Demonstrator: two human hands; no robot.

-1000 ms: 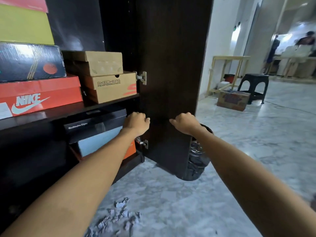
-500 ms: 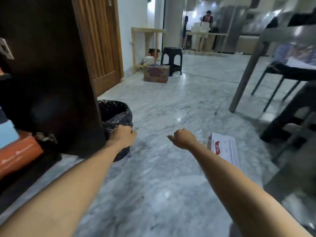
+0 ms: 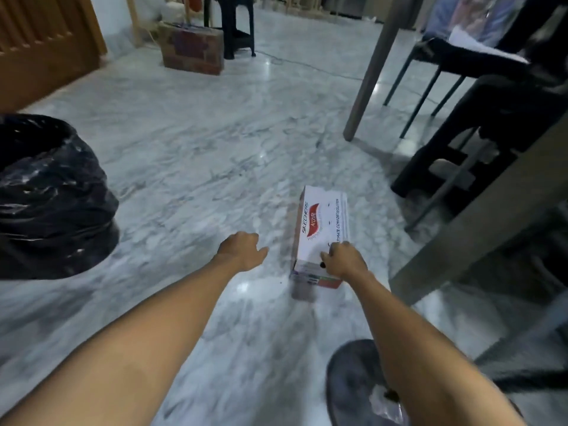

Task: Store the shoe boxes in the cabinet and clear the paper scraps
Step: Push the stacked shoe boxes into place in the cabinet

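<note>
Your right hand [image 3: 343,262] rests curled on the near end of a white shoe box [image 3: 322,229] lying on the floor [image 3: 190,167], likely to lift it. Your left hand [image 3: 241,252], loosely curled and empty, reaches alongside.

Marble floor [image 3: 190,155]: my white shoe box [image 3: 322,222] centre-right; black-bagged bin [image 3: 52,192] left; cardboard carton [image 3: 192,50] and stool [image 3: 233,32] far.
</note>
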